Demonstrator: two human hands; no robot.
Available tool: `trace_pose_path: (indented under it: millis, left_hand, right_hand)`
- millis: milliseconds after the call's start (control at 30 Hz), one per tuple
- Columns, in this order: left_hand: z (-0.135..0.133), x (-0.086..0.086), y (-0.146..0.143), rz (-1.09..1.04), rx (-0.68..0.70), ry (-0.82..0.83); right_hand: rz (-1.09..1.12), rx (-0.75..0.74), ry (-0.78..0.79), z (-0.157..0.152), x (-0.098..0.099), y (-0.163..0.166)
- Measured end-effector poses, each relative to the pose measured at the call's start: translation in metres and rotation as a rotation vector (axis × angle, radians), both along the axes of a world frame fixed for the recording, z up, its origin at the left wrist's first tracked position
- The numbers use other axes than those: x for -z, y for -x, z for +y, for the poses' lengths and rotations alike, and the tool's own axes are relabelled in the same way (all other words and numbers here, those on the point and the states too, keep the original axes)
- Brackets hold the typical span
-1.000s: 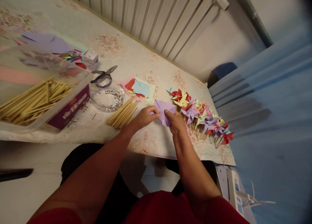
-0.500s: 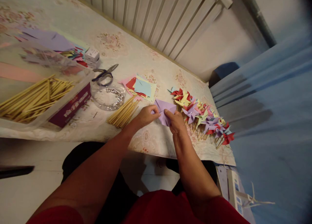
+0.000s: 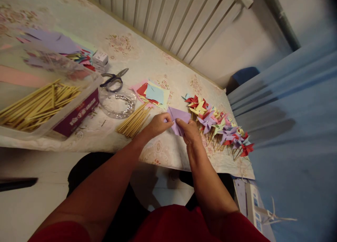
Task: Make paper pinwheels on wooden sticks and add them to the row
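Observation:
Both hands meet over a purple paper square (image 3: 179, 118) near the table's front edge. My left hand (image 3: 157, 125) pinches its left side, and my right hand (image 3: 190, 132) pinches the middle from below, with fingers closed on the folded paper. Just right of the paper lies a row of finished paper pinwheels (image 3: 220, 127) in red, yellow, purple and pink on sticks. A loose bundle of wooden sticks (image 3: 134, 121) lies just left of my left hand.
A clear plastic box (image 3: 47, 105) full of sticks stands at the left. Scissors (image 3: 113, 79), a clear round dish (image 3: 117, 103), a small white box (image 3: 100, 58) and a stack of coloured paper squares (image 3: 153, 93) lie behind. A slatted radiator (image 3: 168, 21) lines the far edge.
My hands stay on the purple paper with only small finger shifts. The view has drifted slightly.

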State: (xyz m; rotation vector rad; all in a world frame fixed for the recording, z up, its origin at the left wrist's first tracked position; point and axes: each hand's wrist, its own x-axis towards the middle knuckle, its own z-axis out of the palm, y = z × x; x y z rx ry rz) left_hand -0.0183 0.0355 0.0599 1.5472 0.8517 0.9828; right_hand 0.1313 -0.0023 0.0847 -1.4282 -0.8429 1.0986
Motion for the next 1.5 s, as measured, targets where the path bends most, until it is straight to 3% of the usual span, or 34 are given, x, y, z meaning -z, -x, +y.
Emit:
trace_pose_path:
  millis: [333, 600, 700, 833, 967, 1100, 1267, 1500]
  left_hand:
    - [-0.001, 0.000, 0.000, -0.007, -0.009, 0.016]
    - [-0.001, 0.003, -0.003, -0.025, -0.044, 0.025]
    - [-0.002, 0.006, -0.007, -0.142, -0.070, 0.129]
    - [-0.003, 0.010, -0.014, -0.436, -0.061, 0.392]
    - [-0.004, 0.014, -0.017, -0.583, -0.037, 0.599]
    - [-0.009, 0.021, -0.022, -0.680, 0.117, 0.620]
    - [-0.012, 0.028, -0.030, -0.822, 0.001, 0.719]
    - [-0.013, 0.026, -0.033, -0.815, 0.017, 0.658]
  right_hand:
    - [-0.103, -0.017, 0.000, 0.001, 0.006, -0.002]
    - [-0.180, 0.086, 0.018, 0.003, 0.008, 0.003]
    - [-0.173, 0.116, -0.014, 0.006, 0.012, 0.003]
    - [-0.109, 0.183, -0.066, 0.009, 0.016, 0.003]
    - [-0.099, 0.254, -0.090, 0.012, 0.017, 0.005]
    - [-0.058, 0.293, -0.133, 0.013, 0.020, 0.011]
    - [-0.002, 0.326, -0.193, 0.013, 0.021, 0.023]
    - [0.116, 0.335, -0.140, 0.011, 0.023, 0.036]
